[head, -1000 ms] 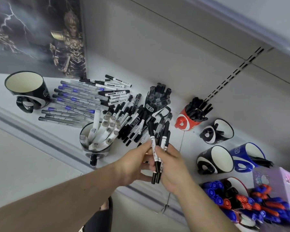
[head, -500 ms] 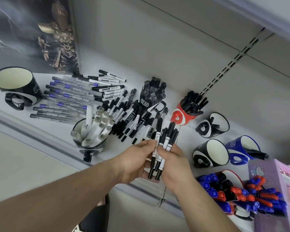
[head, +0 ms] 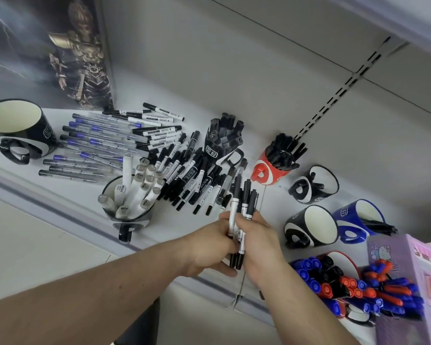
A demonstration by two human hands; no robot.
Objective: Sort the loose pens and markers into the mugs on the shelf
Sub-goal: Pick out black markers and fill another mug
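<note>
My left hand [head: 210, 247] and my right hand [head: 258, 240] together clasp a bundle of black-and-white markers [head: 241, 207], held upright just in front of the shelf edge. Behind it a loose heap of black markers [head: 192, 170] lies on the white shelf [head: 67, 195]. Blue-banded pens [head: 92, 148] lie in rows to the left. A black mug [head: 128, 217] holds grey-capped white markers. An empty black mug [head: 18, 130] stands far left. Another empty black mug [head: 311, 227] sits right of my hands.
A black mug [head: 223, 138] and a red mug [head: 271, 170] at the back are full of black markers. A black mug [head: 314, 186] and a blue mug [head: 358, 220] stand right. Red and blue markers [head: 353, 287] fill a mug bottom right, beside a purple box [head: 406, 282].
Both hands have kept hold of the marker bundle and squared it up so the markers stand closer together; the camera view shifted slightly.
</note>
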